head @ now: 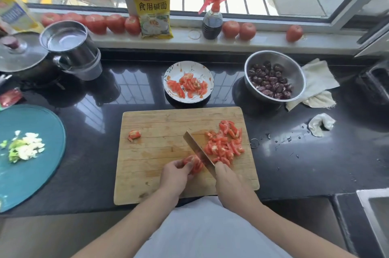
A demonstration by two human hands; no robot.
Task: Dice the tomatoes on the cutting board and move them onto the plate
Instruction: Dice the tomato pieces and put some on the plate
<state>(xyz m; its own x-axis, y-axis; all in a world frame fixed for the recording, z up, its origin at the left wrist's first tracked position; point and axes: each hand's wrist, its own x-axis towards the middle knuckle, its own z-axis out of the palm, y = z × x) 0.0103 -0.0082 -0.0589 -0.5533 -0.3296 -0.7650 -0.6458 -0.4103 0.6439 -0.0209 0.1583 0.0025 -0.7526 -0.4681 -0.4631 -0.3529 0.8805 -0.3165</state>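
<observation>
On the wooden cutting board (160,152), we're mid-dice: our right hand (228,182) grips the cleaver (199,151), our left hand (174,175) pinches the tomato chunk (194,163) beside the diced pile (226,144); next, transfer to the plate (188,68) behind.

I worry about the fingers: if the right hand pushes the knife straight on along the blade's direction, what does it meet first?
Probably nothing soon: the right hand points the steel knife blade up-left across the bare wooden cutting board. The left hand, holding the red tomato piece, lies beside the blade, though depth is unclear.
</observation>
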